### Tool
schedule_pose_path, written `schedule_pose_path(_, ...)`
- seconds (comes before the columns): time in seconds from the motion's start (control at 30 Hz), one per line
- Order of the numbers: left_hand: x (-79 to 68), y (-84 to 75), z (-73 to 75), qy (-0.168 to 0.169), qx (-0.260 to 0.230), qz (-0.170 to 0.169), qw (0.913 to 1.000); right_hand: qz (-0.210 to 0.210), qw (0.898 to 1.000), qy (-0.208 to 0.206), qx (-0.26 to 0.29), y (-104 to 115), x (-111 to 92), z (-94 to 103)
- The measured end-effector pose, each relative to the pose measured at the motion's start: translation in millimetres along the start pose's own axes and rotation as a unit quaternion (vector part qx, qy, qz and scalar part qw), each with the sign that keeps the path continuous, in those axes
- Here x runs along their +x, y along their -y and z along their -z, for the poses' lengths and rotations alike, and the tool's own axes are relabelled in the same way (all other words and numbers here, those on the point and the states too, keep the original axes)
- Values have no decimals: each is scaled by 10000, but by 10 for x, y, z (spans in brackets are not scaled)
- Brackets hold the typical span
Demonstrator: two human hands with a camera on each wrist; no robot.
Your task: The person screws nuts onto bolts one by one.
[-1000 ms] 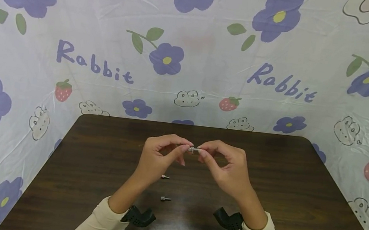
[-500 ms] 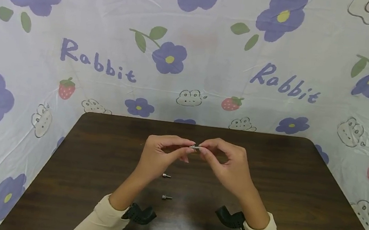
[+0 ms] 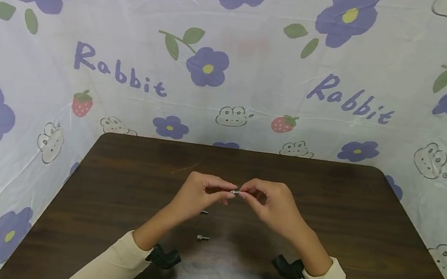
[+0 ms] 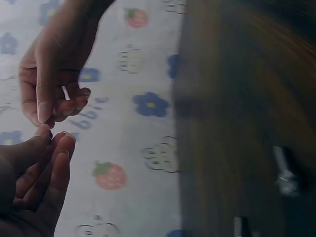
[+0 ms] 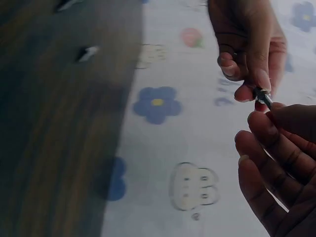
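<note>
A small silver bolt (image 3: 236,192) is held level above the table, between the two hands. My left hand (image 3: 200,196) pinches its head end between thumb and fingertips. From the other side, my right hand (image 3: 272,203) pinches the tip of the shank. The right wrist view shows the metal of the bolt (image 5: 264,98) bridging the two sets of fingertips. Two similar bolts lie on the table: a nearer bolt (image 3: 203,238) in full sight, and a farther bolt (image 3: 205,212) partly covered by the left hand.
The dark wood-grain table (image 3: 341,224) runs back to a white printed cloth (image 3: 250,78) hanging behind and around it. Black wrist-camera mounts (image 3: 164,257) jut inward from both cream sleeves (image 3: 121,256).
Both hands have come lower and nearer the body, still pinching the bolt. The left hand now overlaps the farther loose bolt. The head view has shifted slightly.
</note>
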State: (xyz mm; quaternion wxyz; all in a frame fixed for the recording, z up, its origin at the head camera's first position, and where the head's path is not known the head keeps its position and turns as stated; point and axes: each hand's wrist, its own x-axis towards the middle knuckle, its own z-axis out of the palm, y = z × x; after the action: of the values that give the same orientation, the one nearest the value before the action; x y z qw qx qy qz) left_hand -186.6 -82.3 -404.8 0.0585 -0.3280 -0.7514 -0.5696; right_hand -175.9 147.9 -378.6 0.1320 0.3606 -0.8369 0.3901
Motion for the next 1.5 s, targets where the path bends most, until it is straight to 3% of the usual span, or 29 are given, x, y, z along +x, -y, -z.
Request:
schedule_pose_path(0.27, 46, 329, -78, 739, 560, 610, 9938, -213, 9918, 866, -918, -251, -25, -108)
schedule_pose_path(0.4, 88, 459, -156, 1211, 990, 788, 9845, -198, 9811, 1412, -1310, -361, -56, -163)
schedule_pose_path(0.57, 89, 583, -277, 1636, 1487, 872, 9713, -173, 9727, 1879, -1348, -463, -113, -233)
schedule_pose_path(1.1, 63, 715, -534, 1841, 1742, 1266, 9590, -407, 9559, 2478, -1525, -697, -218, -370)
schedule_pose_path(1.5, 33, 742, -571, 1741, 2005, 1378, 9542, -399, 9543, 2508, -1579, -788, -254, -426)
